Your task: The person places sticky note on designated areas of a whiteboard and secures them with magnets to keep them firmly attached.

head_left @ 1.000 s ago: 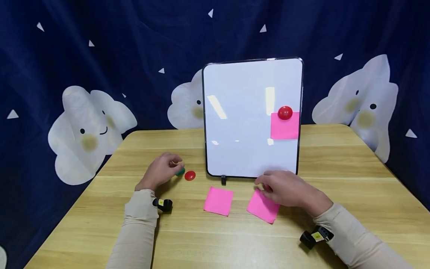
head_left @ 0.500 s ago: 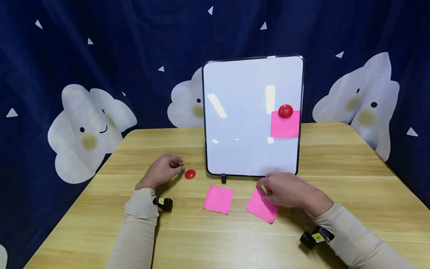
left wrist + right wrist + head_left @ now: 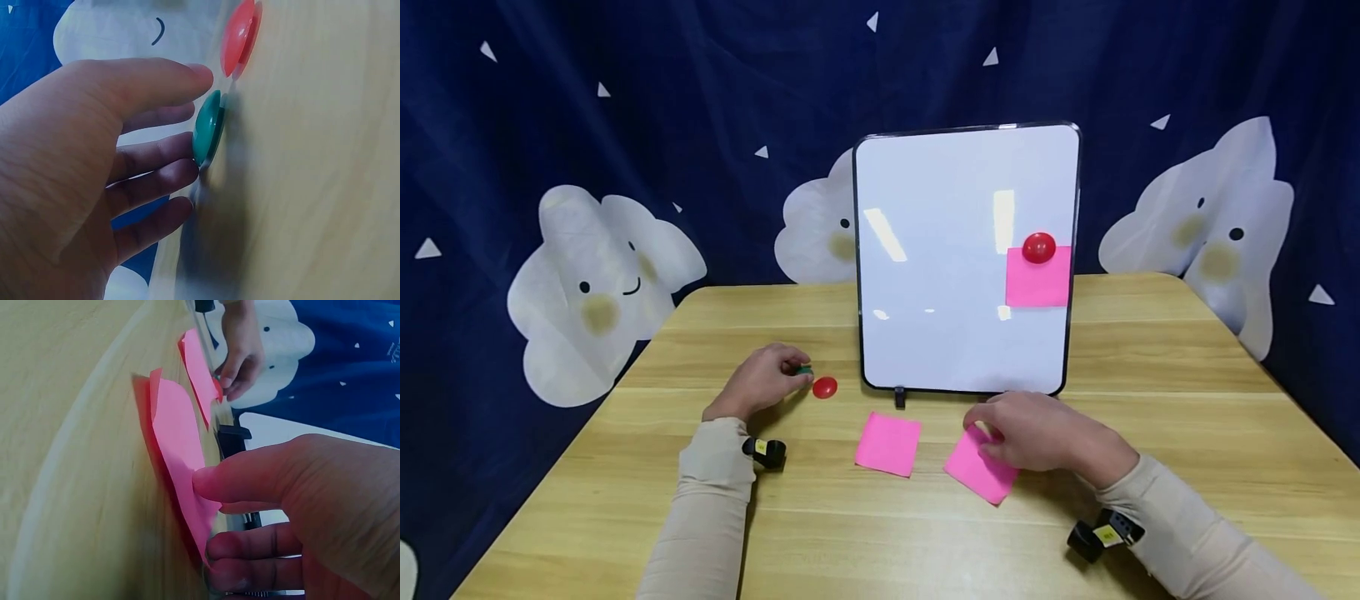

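My left hand [image 3: 758, 383] is low over the table, thumb and fingers spread around a green round magnet [image 3: 206, 128]. In the left wrist view, fingertips are right at the green magnet's side and the thumb stands apart above it. A red round magnet [image 3: 824, 387] lies just beyond. My right hand [image 3: 1037, 433] pinches a pink sticky note [image 3: 178, 434] near its edge, thumb on its face; the fingers behind are partly hidden. Another pink sticky note [image 3: 887, 444] lies flat between the hands.
A whiteboard [image 3: 940, 208] in a black frame stands upright behind the notes, on small black feet [image 3: 899, 397]. On its right side a red magnet [image 3: 1039, 247] holds a pink note [image 3: 1037, 283]. A dark blue cloud-print curtain [image 3: 715, 83] hangs behind the wooden table [image 3: 850, 542].
My right hand has drawn slightly toward me, and the pink sticky note under it has shifted a little left and nearer. The left hand stays almost still at the green magnet.
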Demonstrator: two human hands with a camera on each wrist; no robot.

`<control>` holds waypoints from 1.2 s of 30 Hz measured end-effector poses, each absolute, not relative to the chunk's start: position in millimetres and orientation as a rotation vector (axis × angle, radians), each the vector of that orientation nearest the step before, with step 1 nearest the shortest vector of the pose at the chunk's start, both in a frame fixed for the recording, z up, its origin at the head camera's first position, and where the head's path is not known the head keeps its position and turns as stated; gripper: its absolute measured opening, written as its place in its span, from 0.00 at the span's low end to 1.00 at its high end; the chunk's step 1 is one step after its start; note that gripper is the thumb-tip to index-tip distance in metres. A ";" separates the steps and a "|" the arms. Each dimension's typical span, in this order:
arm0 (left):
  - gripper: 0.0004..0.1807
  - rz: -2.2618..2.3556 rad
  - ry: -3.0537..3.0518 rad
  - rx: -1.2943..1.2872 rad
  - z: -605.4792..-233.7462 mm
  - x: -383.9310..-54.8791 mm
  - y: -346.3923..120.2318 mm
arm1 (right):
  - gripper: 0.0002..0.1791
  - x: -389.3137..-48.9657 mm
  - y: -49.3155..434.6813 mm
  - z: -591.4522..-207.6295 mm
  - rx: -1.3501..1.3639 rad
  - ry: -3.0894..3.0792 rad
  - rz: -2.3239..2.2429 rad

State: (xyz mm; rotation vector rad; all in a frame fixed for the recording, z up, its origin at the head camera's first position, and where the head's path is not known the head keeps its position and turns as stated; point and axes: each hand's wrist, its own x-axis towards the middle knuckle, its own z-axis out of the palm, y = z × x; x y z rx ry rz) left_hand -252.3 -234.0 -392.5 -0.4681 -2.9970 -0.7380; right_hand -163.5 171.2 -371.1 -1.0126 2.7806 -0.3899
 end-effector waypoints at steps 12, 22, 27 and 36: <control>0.17 -0.719 -3.030 -0.461 -389.6 -250.9 -233.7 | 0.10 -166.0 169.0 -380.3 -1.037 2.796 -0.524; 0.17 -0.708 -3.038 -0.447 -389.6 -249.0 -232.2 | 0.12 -167.8 167.6 -390.3 -1.128 2.855 -0.608; 0.17 -0.705 -3.038 -0.427 -390.0 -250.0 -230.8 | 0.14 -169.5 167.8 -393.5 -1.169 2.871 -0.638; 0.19 -0.699 -3.016 -0.427 -395.8 -250.6 -234.1 | 0.13 -168.9 165.0 -394.5 -1.154 2.854 -0.701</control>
